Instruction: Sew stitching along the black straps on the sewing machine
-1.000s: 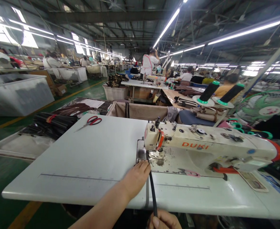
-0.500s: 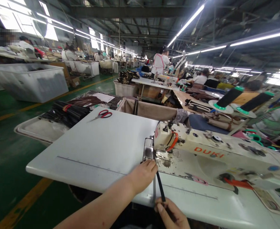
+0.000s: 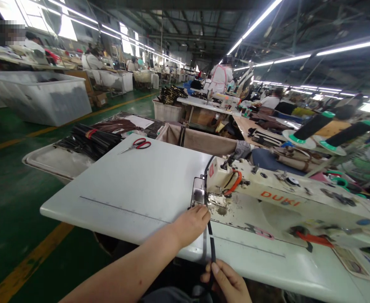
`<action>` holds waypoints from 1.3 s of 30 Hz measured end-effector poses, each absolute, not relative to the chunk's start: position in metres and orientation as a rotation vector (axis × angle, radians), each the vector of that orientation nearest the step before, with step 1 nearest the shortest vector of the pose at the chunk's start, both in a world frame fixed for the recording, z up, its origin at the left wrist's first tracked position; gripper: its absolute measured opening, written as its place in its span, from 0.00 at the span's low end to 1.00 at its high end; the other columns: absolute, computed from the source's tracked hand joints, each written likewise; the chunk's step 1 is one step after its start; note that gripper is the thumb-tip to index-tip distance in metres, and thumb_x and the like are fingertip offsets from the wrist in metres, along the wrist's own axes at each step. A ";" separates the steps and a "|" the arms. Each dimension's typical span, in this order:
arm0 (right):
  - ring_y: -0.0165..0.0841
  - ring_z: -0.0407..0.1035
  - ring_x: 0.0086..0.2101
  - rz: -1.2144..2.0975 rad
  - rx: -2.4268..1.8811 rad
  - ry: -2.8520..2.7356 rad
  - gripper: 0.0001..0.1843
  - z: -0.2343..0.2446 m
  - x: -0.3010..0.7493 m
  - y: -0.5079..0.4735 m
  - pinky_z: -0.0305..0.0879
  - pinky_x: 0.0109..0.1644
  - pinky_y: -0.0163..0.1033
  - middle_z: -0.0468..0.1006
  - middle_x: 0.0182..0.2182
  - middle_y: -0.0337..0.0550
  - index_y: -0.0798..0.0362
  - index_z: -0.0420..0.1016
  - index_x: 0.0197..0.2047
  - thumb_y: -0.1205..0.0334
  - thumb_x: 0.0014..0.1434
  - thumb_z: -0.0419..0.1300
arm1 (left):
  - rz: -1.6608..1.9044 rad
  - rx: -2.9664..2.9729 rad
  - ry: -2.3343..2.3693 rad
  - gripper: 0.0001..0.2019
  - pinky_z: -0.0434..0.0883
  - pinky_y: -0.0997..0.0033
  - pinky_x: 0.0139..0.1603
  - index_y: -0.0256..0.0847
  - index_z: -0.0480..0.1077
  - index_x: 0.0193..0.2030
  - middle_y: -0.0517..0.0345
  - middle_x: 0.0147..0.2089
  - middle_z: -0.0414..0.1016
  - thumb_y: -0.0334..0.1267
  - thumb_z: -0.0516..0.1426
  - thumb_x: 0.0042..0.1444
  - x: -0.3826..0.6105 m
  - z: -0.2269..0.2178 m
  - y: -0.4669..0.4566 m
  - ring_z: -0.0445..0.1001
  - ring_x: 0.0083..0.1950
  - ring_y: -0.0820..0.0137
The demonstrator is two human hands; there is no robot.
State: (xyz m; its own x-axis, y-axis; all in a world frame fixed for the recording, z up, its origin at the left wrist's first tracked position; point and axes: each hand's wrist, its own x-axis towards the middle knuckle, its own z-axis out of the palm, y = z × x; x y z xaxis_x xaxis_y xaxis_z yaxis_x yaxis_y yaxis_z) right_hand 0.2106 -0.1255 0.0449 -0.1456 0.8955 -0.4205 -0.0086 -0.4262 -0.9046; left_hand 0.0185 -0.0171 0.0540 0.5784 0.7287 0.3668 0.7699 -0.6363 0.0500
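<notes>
A narrow black strap (image 3: 210,240) runs from the presser foot of the cream DUKI sewing machine (image 3: 286,198) toward me over the white table (image 3: 134,185). My left hand (image 3: 191,223) lies on the table just in front of the needle plate, fingers together, fingertips pressing the strap's far part. At the table's front edge my right hand (image 3: 227,282) pinches the strap's near end between thumb and fingers.
Red-handled scissors (image 3: 136,145) lie at the table's far left. A tray with bundled black straps (image 3: 87,141) stands to the left. A fabric bin (image 3: 197,141) sits behind the table, thread cones (image 3: 314,126) at right. Other people work at distant tables.
The view has swung left and downward. My right hand has come up to the table edge along the strap, so less strap shows between the hands. My left hand stays at the needle plate.
</notes>
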 end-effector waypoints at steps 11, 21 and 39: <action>0.36 0.72 0.28 1.733 -1.325 -1.084 0.30 0.038 0.208 -0.130 0.63 0.35 0.39 0.83 0.25 0.47 0.54 0.83 0.28 0.31 0.56 0.67 | -0.567 -2.710 -1.281 0.15 0.70 0.60 0.68 0.34 0.69 0.58 0.42 0.59 0.76 0.24 0.50 0.68 0.016 0.046 -0.016 0.76 0.61 0.60; 0.33 0.64 0.27 1.663 -1.300 -1.197 0.31 0.049 0.207 -0.129 0.58 0.36 0.39 0.81 0.24 0.43 0.52 0.84 0.26 0.31 0.58 0.65 | -0.563 -2.674 -1.238 0.20 0.69 0.58 0.70 0.34 0.67 0.59 0.40 0.62 0.74 0.19 0.48 0.64 0.015 0.040 -0.016 0.75 0.65 0.60; 0.33 0.68 0.28 1.716 -1.245 -1.075 0.27 0.050 0.208 -0.129 0.59 0.37 0.38 0.82 0.24 0.43 0.53 0.86 0.29 0.35 0.60 0.67 | -0.545 -2.653 -1.251 0.23 0.68 0.49 0.72 0.34 0.61 0.68 0.41 0.67 0.71 0.24 0.48 0.67 0.015 0.011 -0.006 0.69 0.71 0.56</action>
State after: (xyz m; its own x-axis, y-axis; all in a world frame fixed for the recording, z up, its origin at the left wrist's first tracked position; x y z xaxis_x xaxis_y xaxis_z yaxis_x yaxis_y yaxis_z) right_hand 0.2080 -0.1291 0.0500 -0.2497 0.9074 -0.3380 -0.0916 -0.3696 -0.9247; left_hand 0.0153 -0.0056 0.0106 0.5841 0.7122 0.3893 0.7699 -0.6380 0.0121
